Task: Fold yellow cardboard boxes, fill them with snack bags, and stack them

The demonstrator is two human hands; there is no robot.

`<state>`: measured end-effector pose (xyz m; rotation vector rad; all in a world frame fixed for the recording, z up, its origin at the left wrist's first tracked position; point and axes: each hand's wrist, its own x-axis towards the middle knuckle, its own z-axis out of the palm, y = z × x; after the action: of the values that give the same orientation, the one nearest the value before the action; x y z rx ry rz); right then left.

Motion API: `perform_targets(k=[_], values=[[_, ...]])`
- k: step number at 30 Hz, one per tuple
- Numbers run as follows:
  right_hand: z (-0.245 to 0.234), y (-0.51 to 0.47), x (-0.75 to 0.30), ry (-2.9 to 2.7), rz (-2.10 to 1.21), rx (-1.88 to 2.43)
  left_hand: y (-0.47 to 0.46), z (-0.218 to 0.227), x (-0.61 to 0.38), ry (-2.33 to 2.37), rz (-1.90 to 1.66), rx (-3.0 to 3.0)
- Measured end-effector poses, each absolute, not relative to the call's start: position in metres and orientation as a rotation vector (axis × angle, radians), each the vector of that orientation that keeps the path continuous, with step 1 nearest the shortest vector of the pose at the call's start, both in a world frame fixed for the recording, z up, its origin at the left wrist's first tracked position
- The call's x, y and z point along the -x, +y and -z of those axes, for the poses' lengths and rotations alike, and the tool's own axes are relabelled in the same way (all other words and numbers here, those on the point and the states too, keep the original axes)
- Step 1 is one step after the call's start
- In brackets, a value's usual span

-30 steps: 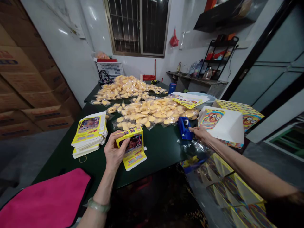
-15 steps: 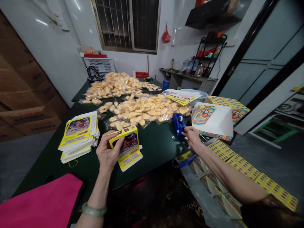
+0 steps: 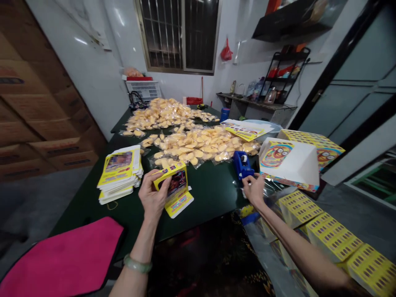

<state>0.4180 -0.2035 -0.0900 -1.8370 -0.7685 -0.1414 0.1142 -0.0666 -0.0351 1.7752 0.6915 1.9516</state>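
Note:
My left hand is closed round a small yellow printed box that stands tilted on the dark green table. My right hand is at the near end of a blue tape dispenser, fingers pinched together on what looks like a strip of tape, too small to be sure. A stack of flat yellow printed cartons lies left of my left hand. Heaps of clear bags with yellow pieces cover the table's middle and far end.
A white open box with a cartoon face stands right of the dispenser, more yellow boxes lie along the lower right. A pink cloth lies at the near left corner. Brown cardboard cartons are stacked on the left.
My right hand has drawn back from the dispenser toward me by a little. My left hand keeps hold of the yellow box in the same place.

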Motion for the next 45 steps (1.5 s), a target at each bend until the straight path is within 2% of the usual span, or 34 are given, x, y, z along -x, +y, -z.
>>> perform_targets(k=[3, 7, 11, 15, 21, 31, 36, 40, 45], values=[[0.070, -0.212, -0.384, -0.940, 0.145, 1.756, -0.070, 0.034, -0.116, 0.710, -1.924, -1.794], [0.028, -0.203, -0.317, -1.360, -0.006, 1.386, -0.071, 0.033, -0.118, 0.684, -1.902, -1.762], [-0.005, -0.179, -0.261, -1.260, -0.392, 1.202, -0.072, 0.034, -0.117, 0.696, -1.875, -1.740], [-0.012, -0.160, -0.237, -1.074, -0.810, 1.020, -0.073, 0.035, -0.116, 0.749, -1.883, -1.746], [-0.009, -0.141, -0.229, -0.970, -0.936, 0.890, -0.074, 0.034, -0.117, 0.736, -1.884, -1.745], [-0.012, -0.127, -0.215, -0.823, -0.960, 1.042, -0.070, 0.027, -0.107, 0.655, -1.850, -1.925], [-0.017, -0.126, -0.218, -0.755, -1.074, 1.093, -0.064, 0.005, -0.089, 0.544, -1.423, -2.377], [0.011, -0.122, -0.223, -0.840, -1.035, 1.199, -0.062, -0.004, -0.086, 0.551, -1.210, -2.486], [0.057, -0.128, -0.226, -1.121, -0.859, 1.692, -0.058, -0.004, -0.097, 0.708, -1.309, -2.118]])
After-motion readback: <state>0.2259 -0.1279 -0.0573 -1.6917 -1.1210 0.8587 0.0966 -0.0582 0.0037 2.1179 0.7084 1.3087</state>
